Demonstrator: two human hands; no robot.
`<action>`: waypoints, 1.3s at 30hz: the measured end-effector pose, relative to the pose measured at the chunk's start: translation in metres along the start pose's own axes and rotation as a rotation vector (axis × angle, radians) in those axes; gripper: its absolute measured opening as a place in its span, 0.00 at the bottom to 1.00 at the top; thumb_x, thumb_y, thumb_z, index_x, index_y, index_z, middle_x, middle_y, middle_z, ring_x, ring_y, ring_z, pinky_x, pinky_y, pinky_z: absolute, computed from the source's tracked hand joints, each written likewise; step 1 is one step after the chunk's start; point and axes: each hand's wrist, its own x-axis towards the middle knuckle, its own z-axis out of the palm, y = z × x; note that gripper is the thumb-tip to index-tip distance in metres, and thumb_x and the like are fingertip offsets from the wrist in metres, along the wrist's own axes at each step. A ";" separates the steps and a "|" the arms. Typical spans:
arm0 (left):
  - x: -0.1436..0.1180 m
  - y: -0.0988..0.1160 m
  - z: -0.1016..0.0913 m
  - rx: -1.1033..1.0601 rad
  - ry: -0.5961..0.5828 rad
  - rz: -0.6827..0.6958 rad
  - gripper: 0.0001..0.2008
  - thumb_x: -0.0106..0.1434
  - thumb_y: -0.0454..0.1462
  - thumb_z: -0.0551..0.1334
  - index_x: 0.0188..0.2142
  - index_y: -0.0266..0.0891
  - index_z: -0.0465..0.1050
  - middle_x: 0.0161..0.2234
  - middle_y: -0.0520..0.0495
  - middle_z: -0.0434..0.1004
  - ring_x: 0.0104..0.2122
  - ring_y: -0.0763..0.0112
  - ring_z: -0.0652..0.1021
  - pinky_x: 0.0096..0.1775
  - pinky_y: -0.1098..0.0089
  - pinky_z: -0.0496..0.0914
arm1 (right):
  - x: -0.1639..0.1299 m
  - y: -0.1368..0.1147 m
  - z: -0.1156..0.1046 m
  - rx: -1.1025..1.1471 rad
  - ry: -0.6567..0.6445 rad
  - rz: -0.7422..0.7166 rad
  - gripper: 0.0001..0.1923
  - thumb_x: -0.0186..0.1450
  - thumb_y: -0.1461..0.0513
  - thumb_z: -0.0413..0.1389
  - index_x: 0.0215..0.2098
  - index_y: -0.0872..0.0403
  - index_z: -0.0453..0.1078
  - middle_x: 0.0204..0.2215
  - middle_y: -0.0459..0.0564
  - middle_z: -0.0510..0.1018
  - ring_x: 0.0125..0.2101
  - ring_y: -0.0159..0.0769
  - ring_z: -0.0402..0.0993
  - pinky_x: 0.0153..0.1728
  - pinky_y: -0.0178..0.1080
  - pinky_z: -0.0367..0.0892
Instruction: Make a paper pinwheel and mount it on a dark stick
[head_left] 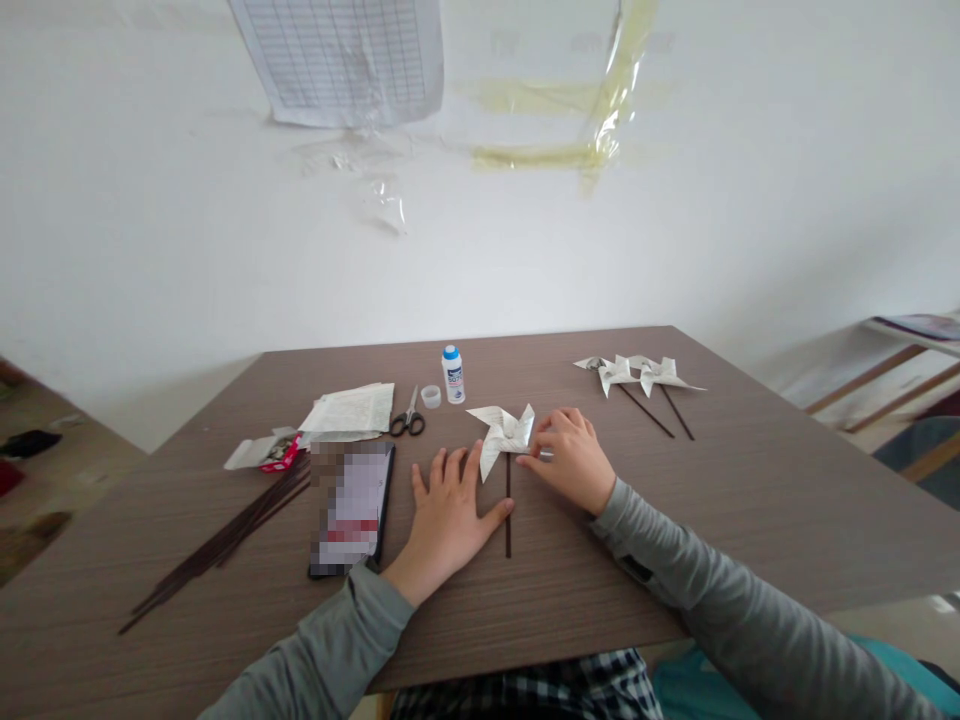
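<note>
A paper pinwheel (pixel 507 434) folded from printed paper lies mid-table, with its dark thin stick (pixel 508 510) pointing toward me. My left hand (pixel 450 500) rests on the table with fingers spread; its index fingertip is by the left blade and its thumb is at the stick. Bent fingers of my right hand (pixel 570 455) close on the pinwheel's right blade, partly hiding that edge. Beyond the hands are a white glue bottle (pixel 454 377) with a blue top, a small clear cap (pixel 430 396) and black-handled scissors (pixel 408 418).
Two more pinwheels (pixel 619 373) lie at the back right. To the left are a phone (pixel 352 510), a stack of paper (pixel 349 411), a small red box (pixel 280 453) and a bundle of dark sticks (pixel 217 540). A wall (pixel 480 260) stands behind the table (pixel 750 500).
</note>
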 end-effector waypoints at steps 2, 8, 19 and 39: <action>0.001 0.002 -0.001 0.010 0.000 -0.006 0.46 0.84 0.53 0.69 0.92 0.41 0.61 0.85 0.25 0.73 0.86 0.24 0.67 0.83 0.16 0.60 | -0.005 -0.005 0.001 -0.006 -0.041 -0.011 0.13 0.76 0.54 0.79 0.35 0.48 0.91 0.59 0.59 0.89 0.69 0.64 0.75 0.74 0.61 0.69; 0.002 0.001 -0.001 0.019 0.000 0.000 0.46 0.84 0.53 0.70 0.92 0.42 0.62 0.84 0.26 0.74 0.86 0.26 0.69 0.83 0.18 0.62 | -0.004 -0.013 0.007 -0.045 -0.106 0.022 0.12 0.74 0.50 0.82 0.39 0.47 0.92 0.65 0.61 0.86 0.72 0.65 0.73 0.75 0.63 0.69; 0.002 -0.016 0.006 0.002 0.052 0.047 0.42 0.84 0.50 0.69 0.91 0.44 0.64 0.82 0.28 0.77 0.83 0.30 0.73 0.82 0.24 0.67 | 0.001 0.004 -0.003 -0.055 -0.080 0.118 0.07 0.77 0.59 0.74 0.44 0.41 0.98 0.68 0.58 0.88 0.75 0.66 0.69 0.80 0.69 0.61; 0.004 -0.029 0.014 -0.075 0.180 0.060 0.40 0.83 0.48 0.69 0.88 0.42 0.65 0.78 0.27 0.80 0.78 0.33 0.78 0.78 0.30 0.74 | 0.007 0.008 -0.003 -0.045 -0.065 0.224 0.09 0.76 0.63 0.69 0.41 0.47 0.94 0.56 0.58 0.93 0.69 0.62 0.80 0.71 0.59 0.72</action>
